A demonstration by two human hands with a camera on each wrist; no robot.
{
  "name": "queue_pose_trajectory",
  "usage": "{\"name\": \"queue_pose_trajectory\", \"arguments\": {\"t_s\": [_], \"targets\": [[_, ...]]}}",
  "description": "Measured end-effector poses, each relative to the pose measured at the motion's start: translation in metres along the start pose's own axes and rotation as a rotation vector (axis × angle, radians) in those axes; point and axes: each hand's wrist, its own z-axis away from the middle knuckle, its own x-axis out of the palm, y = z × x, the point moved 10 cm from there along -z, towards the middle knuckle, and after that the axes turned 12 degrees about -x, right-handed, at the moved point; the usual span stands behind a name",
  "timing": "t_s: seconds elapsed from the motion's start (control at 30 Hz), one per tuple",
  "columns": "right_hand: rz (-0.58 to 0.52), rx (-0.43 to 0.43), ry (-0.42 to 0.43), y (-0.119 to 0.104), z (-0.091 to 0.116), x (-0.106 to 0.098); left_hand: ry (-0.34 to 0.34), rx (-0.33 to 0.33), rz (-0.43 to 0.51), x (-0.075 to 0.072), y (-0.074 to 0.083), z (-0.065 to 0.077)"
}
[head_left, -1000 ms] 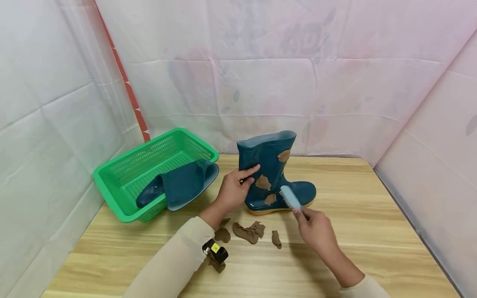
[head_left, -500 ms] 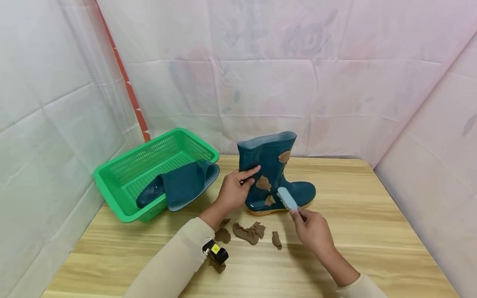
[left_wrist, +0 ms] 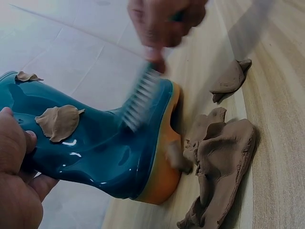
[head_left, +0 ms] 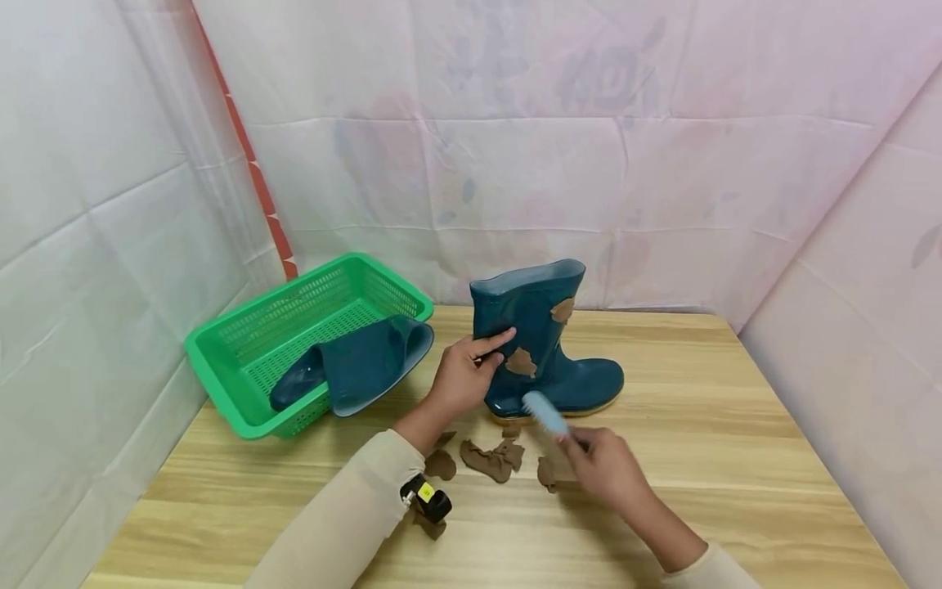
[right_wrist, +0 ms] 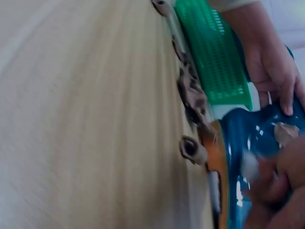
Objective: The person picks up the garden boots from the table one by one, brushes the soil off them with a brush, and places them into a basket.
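Observation:
A dark teal rubber boot (head_left: 533,315) stands upright on the table, toe to the right, with a tan-orange sole (left_wrist: 162,179). My left hand (head_left: 465,376) grips the back of its shaft, thumb and forefinger on the near side. Brown clay sticks to it in two places: one patch (head_left: 522,362) low on the shaft and another patch (head_left: 562,309) near the top. My right hand (head_left: 605,466) holds a light blue scrubbing brush (head_left: 546,413) by its handle. In the left wrist view its bristles are over the boot's ankle and heel area, blurred. A small clay piece (left_wrist: 179,157) is beside the sole.
Several brown clay scraps (head_left: 491,460) lie on the wooden table (head_left: 736,458) in front of the boot. At the left, a green plastic basket (head_left: 221,393) holds a second teal boot (head_left: 368,364), its shaft leaning over the rim. White sheeting (head_left: 545,180) encloses the table.
The brush has swept down and to the left across the boot's lower part. The lowest clay patch has come off, and a clay piece now shows below the sole. The left hand stays put.

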Motion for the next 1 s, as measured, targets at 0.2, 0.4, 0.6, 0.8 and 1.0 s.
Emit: {"name": "queue_pose_trajectory", "arguments": {"t_s": [0.2,0.4,0.6,0.8,1.0], "targets": [[-0.045,-0.005,-0.055,-0.014,0.004,0.006,-0.014,-0.009,-0.002,0.002,0.003,0.001],[0.154,-0.249,0.21,-0.05,-0.002,-0.038,0.005,-0.001,-0.031,-0.001,0.002,0.0],[0.276,-0.34,0.303,-0.063,-0.012,-0.043,0.01,0.014,-0.047,0.0,0.005,0.0],[0.252,-0.254,0.141,-0.046,-0.008,-0.014,-0.008,-0.006,-0.063,0.004,0.004,0.001],[0.216,-0.324,0.246,-0.061,-0.007,-0.035,-0.011,-0.003,-0.068,0.004,0.004,0.0]]}}
